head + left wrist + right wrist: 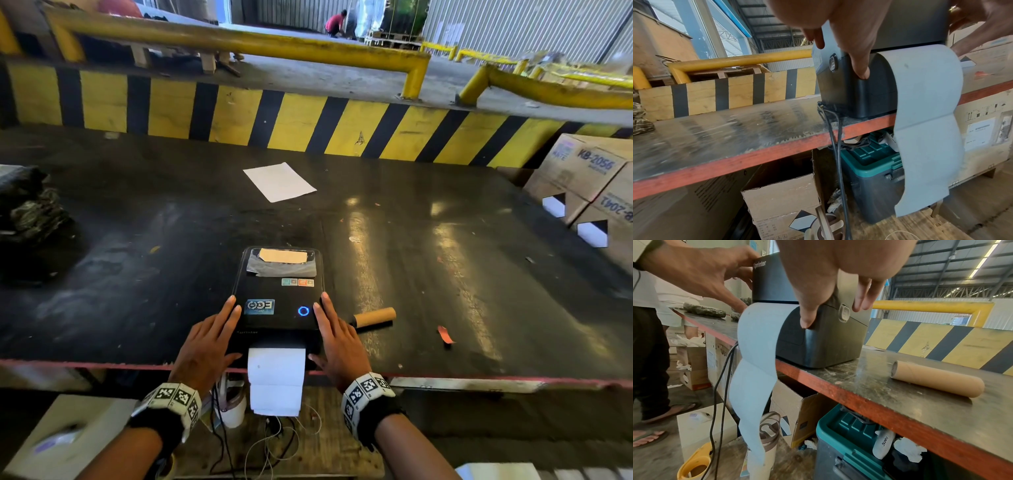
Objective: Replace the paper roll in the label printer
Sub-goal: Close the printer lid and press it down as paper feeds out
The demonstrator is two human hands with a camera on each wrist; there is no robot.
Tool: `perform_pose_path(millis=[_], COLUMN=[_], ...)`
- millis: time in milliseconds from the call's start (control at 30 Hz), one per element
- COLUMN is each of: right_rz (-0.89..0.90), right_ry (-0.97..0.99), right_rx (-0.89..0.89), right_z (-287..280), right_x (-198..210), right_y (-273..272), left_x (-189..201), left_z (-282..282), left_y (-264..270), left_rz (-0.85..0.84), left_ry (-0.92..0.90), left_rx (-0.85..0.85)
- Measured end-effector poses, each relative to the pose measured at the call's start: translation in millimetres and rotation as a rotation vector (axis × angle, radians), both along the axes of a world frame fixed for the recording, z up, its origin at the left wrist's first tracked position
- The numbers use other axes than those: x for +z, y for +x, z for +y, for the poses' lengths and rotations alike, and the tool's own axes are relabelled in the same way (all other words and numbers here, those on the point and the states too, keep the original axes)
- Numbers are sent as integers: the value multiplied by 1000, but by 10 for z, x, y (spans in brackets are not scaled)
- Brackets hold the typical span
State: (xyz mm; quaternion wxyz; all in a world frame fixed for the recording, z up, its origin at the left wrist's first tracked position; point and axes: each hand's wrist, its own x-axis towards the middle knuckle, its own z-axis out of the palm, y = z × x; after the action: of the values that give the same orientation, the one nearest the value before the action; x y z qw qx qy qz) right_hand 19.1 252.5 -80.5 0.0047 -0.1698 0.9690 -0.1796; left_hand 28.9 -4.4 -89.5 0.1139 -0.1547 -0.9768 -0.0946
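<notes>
The black label printer (279, 298) stands shut at the front edge of the dark table (137, 274), a blue ring light glowing on its lid. A white label strip (276, 380) comes out of its front slot and hangs over the table edge. My left hand (212, 339) lies flat against the printer's left side, with its thumb (862, 71) on the front corner. My right hand (337, 339) rests the same way on the right side, thumb (806, 321) on the other front corner. An empty brown cardboard core (375, 317) lies just right of the printer.
A white sheet (279, 181) lies mid-table. Cardboard boxes (589, 185) stand at the right and a dark bag (30, 205) at the left. A yellow-black striped barrier (274, 116) backs the table. Cables (836, 162) hang under the printer; below are a teal bin (849, 434) and boxes.
</notes>
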Motion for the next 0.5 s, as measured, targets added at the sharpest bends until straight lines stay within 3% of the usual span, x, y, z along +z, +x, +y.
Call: perform_pose_path(millis=[500], right_rz=[-32], right_ry=[-8], right_rx=[1], right_z=[2], right_x=[15], right_y=[-10], left_x=[1], left_z=[17], left_y=[15], left_rz=[-1], left_ry=[22], left_rx=[15])
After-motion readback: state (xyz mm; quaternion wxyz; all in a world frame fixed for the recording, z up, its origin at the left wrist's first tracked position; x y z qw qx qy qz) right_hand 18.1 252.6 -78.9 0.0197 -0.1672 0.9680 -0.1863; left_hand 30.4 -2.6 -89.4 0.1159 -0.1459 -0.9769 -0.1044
